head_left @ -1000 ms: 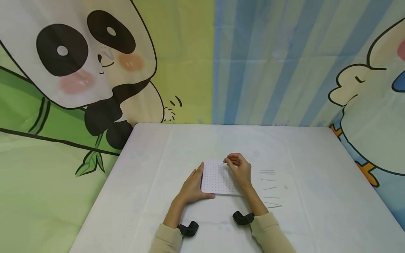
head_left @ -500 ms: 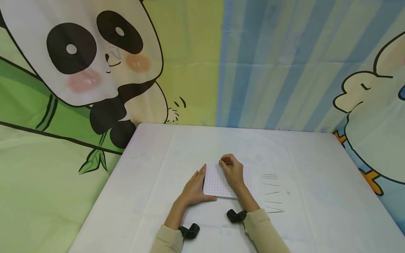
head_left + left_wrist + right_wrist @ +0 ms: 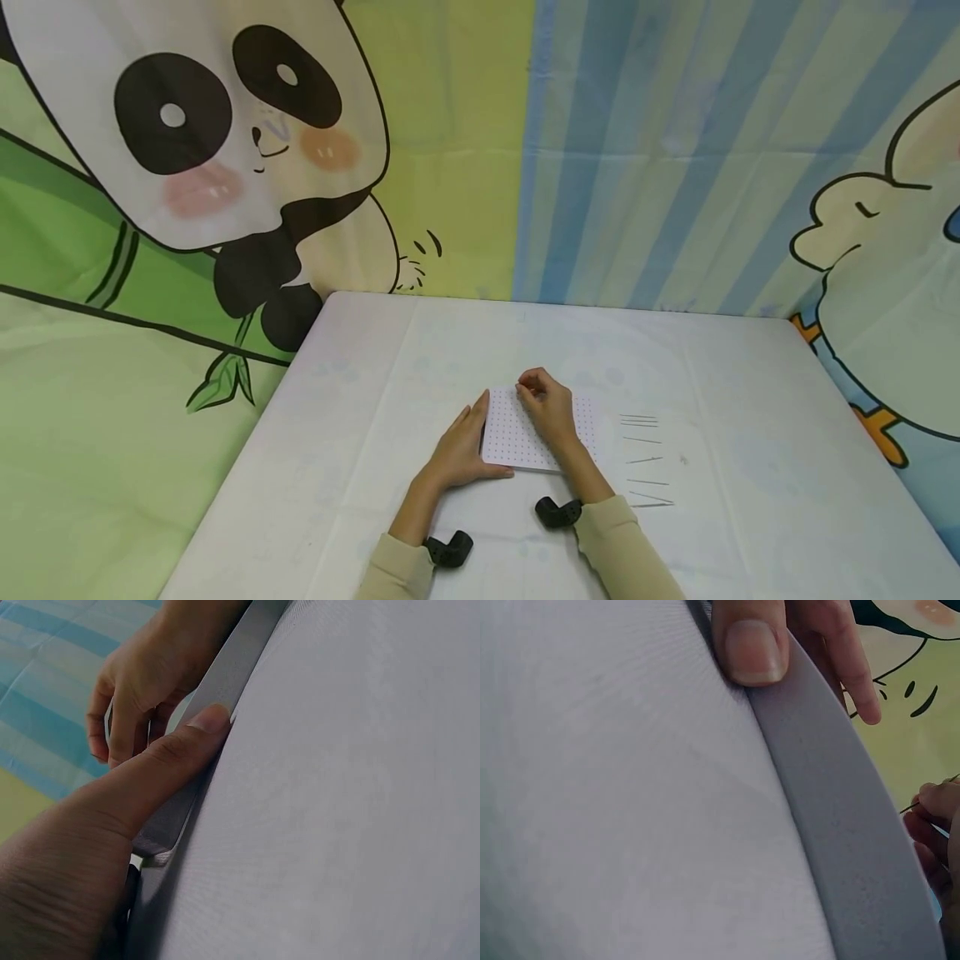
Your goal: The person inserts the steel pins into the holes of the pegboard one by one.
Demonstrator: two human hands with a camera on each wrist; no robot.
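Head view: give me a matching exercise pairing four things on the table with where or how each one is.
Things:
1. left hand
2. right hand
3. perforated white board
4. loose pins

States:
A. lying in a row right of the board
B. flat on the table, between the hands
C. pinching a thin pin over the board
D. resting against the board's left edge

Pairs: 1-D, 2-C, 3-B, 4-A

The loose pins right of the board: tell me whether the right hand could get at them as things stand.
Probably yes. The pins lie bare on the table just right of the right hand, with nothing between; but that hand already pinches a thin pin over the board.
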